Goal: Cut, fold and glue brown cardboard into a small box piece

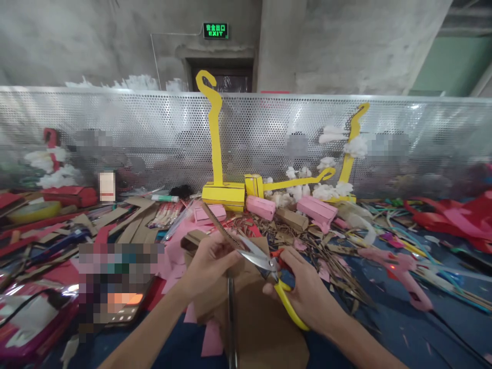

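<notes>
My left hand (213, 259) is closed on a narrow brown cardboard strip (221, 224) that sticks up and to the left from its fingers. My right hand (298, 284) grips scissors (284, 297) with yellow and red handles. The scissor blades stand apart and point left, their tips beside the strip and the left fingertips. Below both hands lies a large brown cardboard piece (265, 323), with a dark strip running down over it. A smaller cardboard roll shows partly behind the left wrist.
Behind the hands stand yellow hooked shapes on blocks (223, 195), pink rolls (260, 206) and white fluff (326, 191). Cardboard scraps (342, 271) cover the middle right. A pink glue gun (403, 269) lies right, a phone (128, 302) left. A perforated metal panel (257, 133) runs across the back.
</notes>
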`<action>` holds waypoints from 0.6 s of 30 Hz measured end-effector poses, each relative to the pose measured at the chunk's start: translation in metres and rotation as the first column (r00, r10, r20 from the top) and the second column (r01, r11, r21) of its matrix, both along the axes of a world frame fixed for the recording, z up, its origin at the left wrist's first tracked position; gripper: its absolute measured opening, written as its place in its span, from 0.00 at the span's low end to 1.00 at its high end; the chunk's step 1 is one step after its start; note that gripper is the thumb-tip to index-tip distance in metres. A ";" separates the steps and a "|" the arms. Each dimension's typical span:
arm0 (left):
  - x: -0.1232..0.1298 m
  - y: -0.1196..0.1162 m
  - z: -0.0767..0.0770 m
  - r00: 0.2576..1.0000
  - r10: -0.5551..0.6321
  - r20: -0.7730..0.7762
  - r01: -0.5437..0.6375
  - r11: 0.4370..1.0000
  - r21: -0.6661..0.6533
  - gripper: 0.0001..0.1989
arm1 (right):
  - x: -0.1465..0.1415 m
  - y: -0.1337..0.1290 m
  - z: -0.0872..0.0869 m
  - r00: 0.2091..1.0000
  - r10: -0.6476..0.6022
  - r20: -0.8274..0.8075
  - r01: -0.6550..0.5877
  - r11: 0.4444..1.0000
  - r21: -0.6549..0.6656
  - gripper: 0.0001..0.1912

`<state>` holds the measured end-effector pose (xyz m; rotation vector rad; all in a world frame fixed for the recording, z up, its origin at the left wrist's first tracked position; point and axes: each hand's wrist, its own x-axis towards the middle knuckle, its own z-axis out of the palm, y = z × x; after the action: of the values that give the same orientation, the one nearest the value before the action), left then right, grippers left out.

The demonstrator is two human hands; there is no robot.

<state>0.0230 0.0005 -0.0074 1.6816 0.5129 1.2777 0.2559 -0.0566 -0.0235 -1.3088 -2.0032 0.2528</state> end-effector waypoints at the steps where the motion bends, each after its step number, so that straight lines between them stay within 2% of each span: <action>1: -0.001 0.001 0.000 1.000 0.002 -0.031 -0.002 1.000 0.002 0.06 | 0.000 0.000 0.000 1.000 0.002 0.005 -0.002 1.000 0.008 0.18; 4: -0.004 0.004 -0.004 0.997 -0.001 -0.071 0.000 1.000 -0.016 0.04 | -0.002 -0.001 -0.001 1.000 0.015 0.008 -0.015 1.000 0.024 0.20; 8: -0.004 0.005 -0.006 0.999 -0.007 -0.050 0.005 0.999 -0.037 0.04 | -0.002 0.000 -0.004 0.999 0.036 0.000 -0.036 0.999 0.006 0.22; 14: -0.004 0.002 0.000 0.990 0.081 -0.111 -0.084 0.996 -0.023 0.05 | -0.002 -0.001 -0.007 0.999 0.040 0.014 -0.040 0.999 -0.006 0.23; 18: -0.004 0.000 0.002 0.988 0.084 -0.129 -0.088 0.996 -0.024 0.05 | -0.002 -0.001 -0.009 1.000 0.023 0.000 -0.023 1.000 0.007 0.23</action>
<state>0.0195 0.0005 -0.0053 1.7403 0.6844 1.2229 0.2541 -0.0574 -0.0328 -1.2822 -2.0184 0.2561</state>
